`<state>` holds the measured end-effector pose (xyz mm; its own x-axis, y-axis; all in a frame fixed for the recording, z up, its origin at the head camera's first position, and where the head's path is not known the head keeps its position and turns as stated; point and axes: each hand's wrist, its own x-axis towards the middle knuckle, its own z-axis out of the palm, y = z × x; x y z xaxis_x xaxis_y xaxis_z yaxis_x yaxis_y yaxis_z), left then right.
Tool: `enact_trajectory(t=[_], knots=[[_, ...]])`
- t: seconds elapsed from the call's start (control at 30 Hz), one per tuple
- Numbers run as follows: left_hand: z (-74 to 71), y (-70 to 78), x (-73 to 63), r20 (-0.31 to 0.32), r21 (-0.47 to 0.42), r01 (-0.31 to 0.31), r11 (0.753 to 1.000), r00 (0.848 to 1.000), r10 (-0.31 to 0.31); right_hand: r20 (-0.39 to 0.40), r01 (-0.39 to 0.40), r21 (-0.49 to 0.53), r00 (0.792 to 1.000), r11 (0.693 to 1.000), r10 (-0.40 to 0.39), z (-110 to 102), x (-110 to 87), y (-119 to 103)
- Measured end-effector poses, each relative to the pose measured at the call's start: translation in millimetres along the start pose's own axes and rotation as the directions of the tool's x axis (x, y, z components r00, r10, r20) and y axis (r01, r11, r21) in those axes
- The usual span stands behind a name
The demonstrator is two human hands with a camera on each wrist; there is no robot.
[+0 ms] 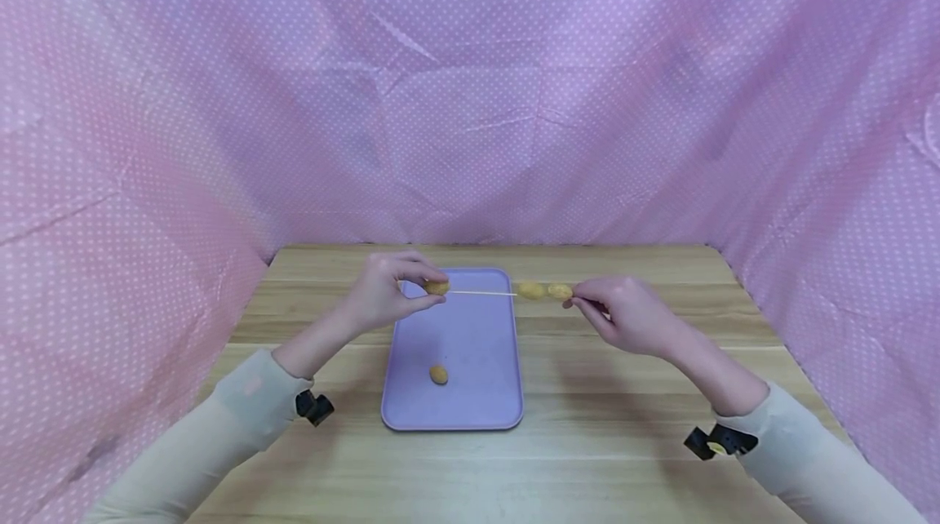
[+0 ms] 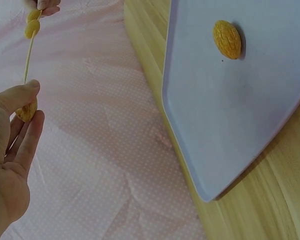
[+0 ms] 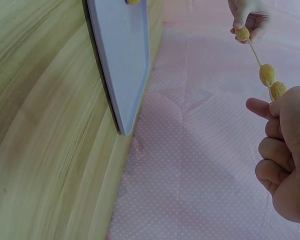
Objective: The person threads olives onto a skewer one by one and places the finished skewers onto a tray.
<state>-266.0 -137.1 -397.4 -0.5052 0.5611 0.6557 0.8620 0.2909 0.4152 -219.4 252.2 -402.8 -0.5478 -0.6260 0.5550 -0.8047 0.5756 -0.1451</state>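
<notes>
Over the tray [image 1: 470,353], the left hand [image 1: 389,289] pinches a wrinkled oval [image 1: 437,287] at one skewer [image 1: 481,293] end; the right hand [image 1: 633,317] grips the other, beside two threaded ovals [image 1: 530,290]. Crooked pushing could snap the stick.

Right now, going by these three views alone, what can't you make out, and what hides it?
- Left wrist view: where the stick meets the held piece, hidden by the left hand.
- Head view: the stick's opposite end, covered by the right hand.
- Right wrist view: most of the loose piece, cut off by the top edge.
- Head view: the upper sleeves, cut off by the bottom edge.
</notes>
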Motion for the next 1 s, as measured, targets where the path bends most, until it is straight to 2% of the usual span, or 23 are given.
enact_trajectory(t=[0.2, 0.43, 0.63, 0.77, 0.9, 1.0], knots=[[0.2, -2.4, -1.1, 0.011, 0.003, -0.004, 1.000, 1.000, 0.004, -0.009, 0.012, 0.030, 1.000, 0.999, -0.012, 1, 0.5, 0], [2.6, -3.4, -3.3, 0.011, -0.029, -0.023, 0.999, 1.000, 0.024, -0.002, 0.006, 0.013, 1.000, 1.000, -0.006, 2, 0.9, -1], [3.8, 1.1, -0.9, 0.028, -0.054, 0.003, 0.999, 1.000, -0.002, 0.019, -0.009, -0.007, 1.000, 1.000, 0.009, 0, 3.3, -8], [2.8, 6.0, 1.7, 0.059, -0.129, 0.090, 0.988, 0.995, -0.083, 0.023, -0.024, -0.015, 0.999, 1.000, 0.024, -3, 3.2, -10], [0.8, 9.6, 4.1, 0.106, -0.254, 0.225, 0.941, 0.973, -0.205, 0.020, -0.022, -0.026, 1.000, 0.999, 0.023, -4, 2.7, -10], [-0.4, 10.8, 6.4, 0.122, -0.311, 0.268, 0.912, 0.963, -0.241, 0.013, -0.003, -0.027, 1.000, 1.000, 0.003, -6, 3.2, -10]])
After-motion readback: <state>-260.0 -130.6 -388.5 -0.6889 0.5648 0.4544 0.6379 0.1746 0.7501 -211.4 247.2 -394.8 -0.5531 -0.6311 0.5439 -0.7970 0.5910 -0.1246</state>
